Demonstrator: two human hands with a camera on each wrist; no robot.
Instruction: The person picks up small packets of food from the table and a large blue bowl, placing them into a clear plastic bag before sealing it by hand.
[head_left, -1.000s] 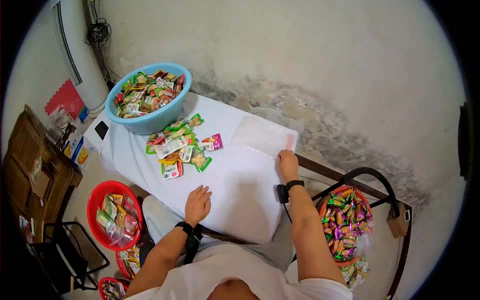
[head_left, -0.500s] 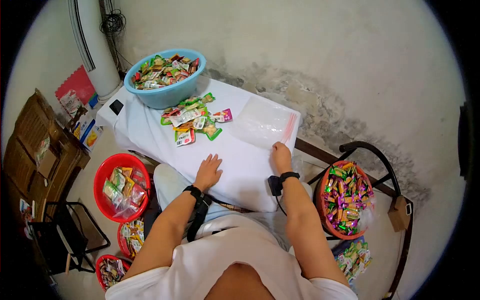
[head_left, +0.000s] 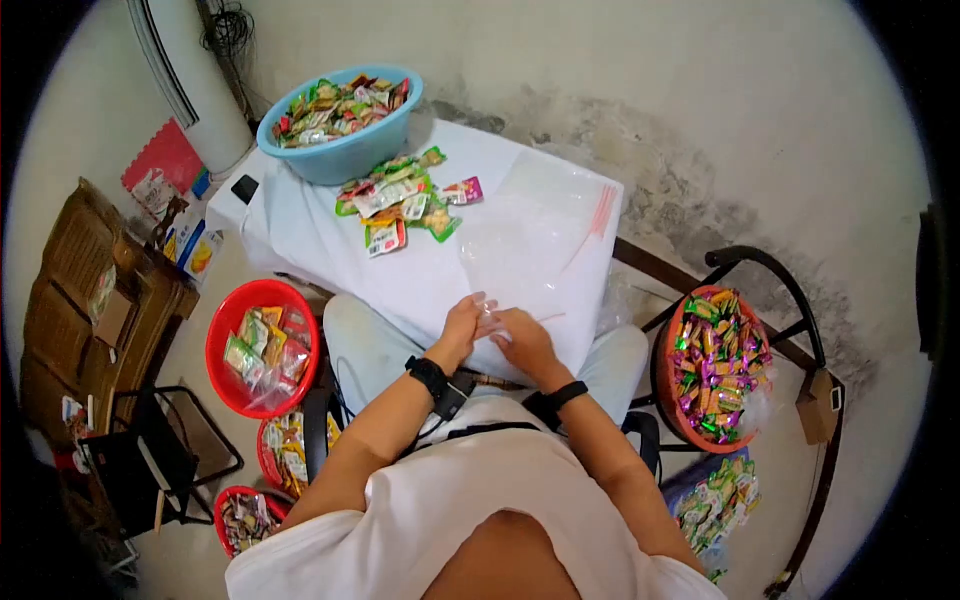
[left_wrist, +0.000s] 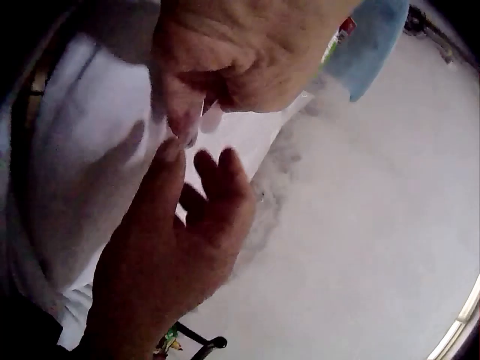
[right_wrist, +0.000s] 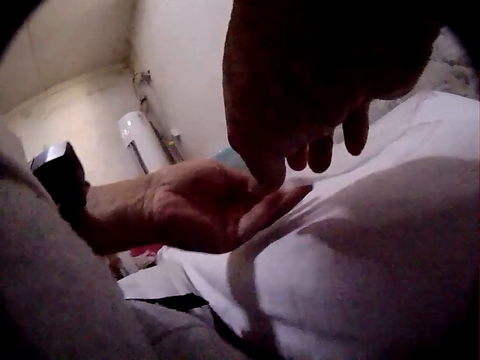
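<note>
Close together at the table's near side, my left hand [head_left: 462, 328] and right hand [head_left: 527, 343] pinch the near edge of a clear plastic bag [head_left: 505, 262]. The left wrist view has the left hand [left_wrist: 247, 56] above, its fingertips meeting the thumb of the right hand [left_wrist: 184, 232], whose other fingers are spread. From the right wrist, the left hand [right_wrist: 199, 206] shows palm up beneath the darkened right hand [right_wrist: 307, 90]. More clear bags with red strips [head_left: 555, 195] lie behind on the white cloth [head_left: 340, 275].
Snack packets [head_left: 400, 205] are heaped left of the bags, before a filled blue basin [head_left: 350, 150]. A phone [head_left: 244, 188] lies at the left corner. Red basins [head_left: 215, 350] with packets stand at left; an orange-red basin of wrapped sweets [head_left: 715, 370] stands at right.
The right hand has come from the bags at the right edge toward the left hand, bringing one bag nearer. The left hand has moved right and now pinches it. The head view has shifted.
</note>
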